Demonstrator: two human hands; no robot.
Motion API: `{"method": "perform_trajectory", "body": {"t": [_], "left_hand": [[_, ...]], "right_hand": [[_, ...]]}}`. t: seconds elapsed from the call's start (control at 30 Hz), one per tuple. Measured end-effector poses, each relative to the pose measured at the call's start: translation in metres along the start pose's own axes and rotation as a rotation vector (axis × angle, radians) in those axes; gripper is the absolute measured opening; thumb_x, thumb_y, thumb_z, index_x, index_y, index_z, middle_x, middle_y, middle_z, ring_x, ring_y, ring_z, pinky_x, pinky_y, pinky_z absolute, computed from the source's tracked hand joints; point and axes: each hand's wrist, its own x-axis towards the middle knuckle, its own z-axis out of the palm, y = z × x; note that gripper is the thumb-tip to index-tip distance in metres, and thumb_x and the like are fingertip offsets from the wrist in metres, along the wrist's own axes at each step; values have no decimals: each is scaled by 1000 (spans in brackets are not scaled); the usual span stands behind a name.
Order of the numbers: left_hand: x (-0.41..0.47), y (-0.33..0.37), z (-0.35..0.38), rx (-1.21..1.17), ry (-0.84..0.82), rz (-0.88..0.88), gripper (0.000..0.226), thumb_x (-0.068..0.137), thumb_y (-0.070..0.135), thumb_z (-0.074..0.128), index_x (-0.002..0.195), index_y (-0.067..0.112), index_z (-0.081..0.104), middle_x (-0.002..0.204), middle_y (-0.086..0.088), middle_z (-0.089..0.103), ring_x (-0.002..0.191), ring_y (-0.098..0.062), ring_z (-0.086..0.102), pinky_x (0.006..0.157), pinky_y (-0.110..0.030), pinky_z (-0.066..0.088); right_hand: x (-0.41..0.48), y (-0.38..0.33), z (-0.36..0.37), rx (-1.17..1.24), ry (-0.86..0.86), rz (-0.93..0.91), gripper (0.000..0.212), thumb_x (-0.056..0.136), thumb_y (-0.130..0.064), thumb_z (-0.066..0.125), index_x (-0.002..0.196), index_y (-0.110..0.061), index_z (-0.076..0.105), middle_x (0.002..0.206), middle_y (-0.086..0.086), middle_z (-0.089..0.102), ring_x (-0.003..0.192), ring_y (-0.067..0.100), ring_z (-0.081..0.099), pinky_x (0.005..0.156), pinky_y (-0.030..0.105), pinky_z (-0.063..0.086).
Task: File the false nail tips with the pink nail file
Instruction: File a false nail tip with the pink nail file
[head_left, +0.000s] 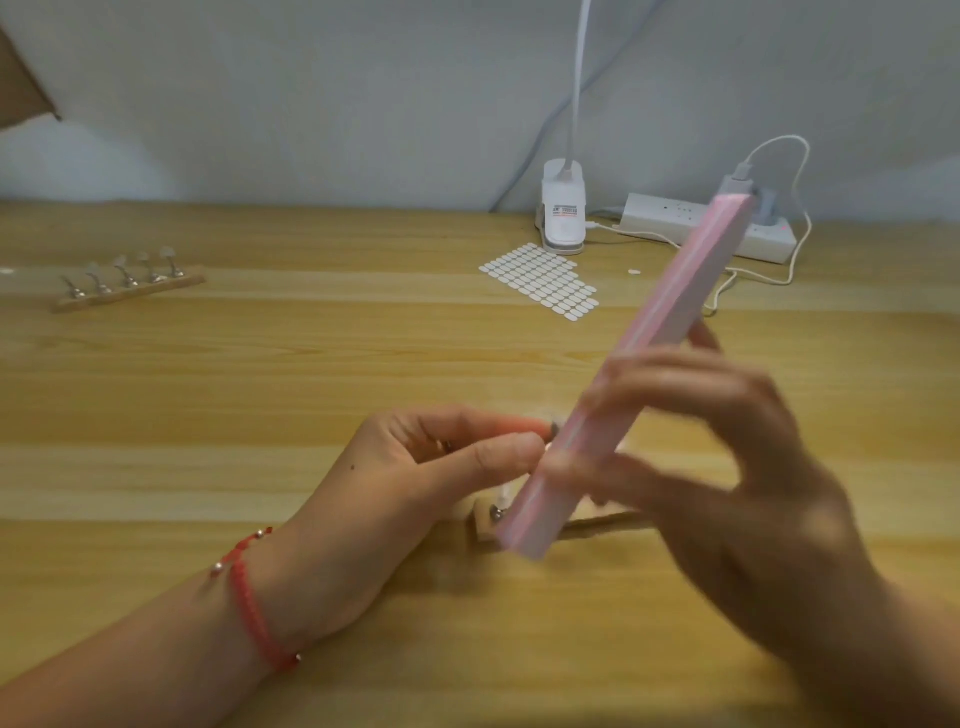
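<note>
Right hand (727, 467) is up over the middle of the wooden table (260, 415), fingers and thumb wrapped round the lower half of the pink nail file (680, 296). The file slants steeply, top end toward the back right and bottom end just over the near wooden strip (485, 527). The hand and file are smeared with motion blur.

Left hand (395, 493) comes in from the lower left, a red braided bracelet (249, 592) on its wrist. Its thumb and forefinger pinch a small metal stand (553, 430) right against the file's left edge. Whatever sits on that stand is too blurred to make out. A second metal peg (497, 512) stands on the near strip, just beside the file's bottom end.

Far left, well apart from the hands, a second wooden strip (127, 291) carries five metal stands in a row with clear false nail tips (167, 253) on top.

At the back, a white clip lamp (563, 213) stands with its neck rising out of view. There's a label with red and dark print on its body, too small to read. In front of it lies a sheet of white oval stickers (540, 278). To the right is a white power strip (675, 218) with a white cable (795, 208) looping off it.
</note>
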Motion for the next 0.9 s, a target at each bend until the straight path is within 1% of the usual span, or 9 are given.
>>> {"method": "perform_trajectory", "body": {"t": [0.07, 0.17, 0.3, 0.4, 0.5, 0.6, 0.67, 0.8, 0.9], "left_hand": [[0, -1, 0, 18, 6, 2, 22, 61, 33, 74, 79, 22, 79, 88, -4, 76, 82, -11, 70, 73, -19, 54], [0, -2, 1, 8, -39, -22, 23, 63, 34, 74, 81, 21, 78, 84, -5, 75, 77, -12, 69, 70, -20, 53], [3, -2, -4, 0, -6, 8, 43, 51, 50, 85, 85, 23, 79, 84, 5, 74, 83, -4, 67, 76, -18, 51], [6, -6, -5, 3, 32, 21, 39, 56, 50, 83, 88, 28, 78, 87, 6, 75, 81, -1, 64, 76, -19, 48], [7, -9, -7, 59, 91, 30, 27, 67, 46, 77, 91, 35, 77, 92, 8, 75, 85, 1, 65, 77, -23, 45], [7, -9, -9, 89, 95, 73, 25, 70, 45, 73, 93, 35, 77, 91, 10, 75, 83, 4, 64, 70, -10, 47], [7, -10, -9, 75, 88, 88, 25, 69, 44, 71, 91, 33, 77, 86, 12, 74, 75, 6, 63, 67, -7, 45], [7, -12, -9, 33, 79, 81, 23, 66, 40, 72, 86, 30, 78, 81, 11, 73, 68, 7, 61, 66, -6, 45], [7, -10, -6, 25, 58, 82, 15, 68, 30, 79, 83, 27, 79, 77, 10, 73, 65, 7, 61, 63, -5, 44]], "right_hand": [[0, -1, -1, 28, 11, 42, 19, 94, -8, 62, 107, -17, 72, 118, 2, 52, 121, 19, 51, 110, 56, 35], [-4, -9, 8, 44, -35, -51, 23, 88, -9, 73, 109, -18, 73, 121, -2, 54, 125, 13, 51, 114, 55, 32], [1, 31, -6, -74, 104, 186, 28, 89, 2, 63, 114, -9, 62, 116, 10, 52, 115, 38, 54, 107, 53, 41], [-1, 41, -14, -46, 171, 291, 36, 89, 3, 62, 118, -19, 58, 118, 14, 49, 116, 43, 52, 110, 40, 38], [-4, 32, -7, 10, 117, 218, 41, 86, 5, 61, 114, -25, 65, 118, 15, 50, 117, 41, 52, 108, 44, 40], [-8, 27, -3, 33, 71, 133, 44, 85, 8, 61, 113, -24, 67, 119, 10, 50, 122, 36, 50, 106, 51, 41], [-7, 26, -4, 39, 71, 107, 44, 85, 8, 61, 110, -28, 69, 118, 5, 51, 122, 33, 50, 105, 52, 41], [-8, 23, -2, 18, 52, 99, 37, 86, 8, 59, 115, -15, 62, 116, 8, 52, 121, 28, 50, 107, 54, 40], [-9, 21, 0, 29, 17, 68, 52, 79, 13, 64, 112, -27, 66, 118, 5, 52, 125, 23, 48, 110, 51, 37]]}}
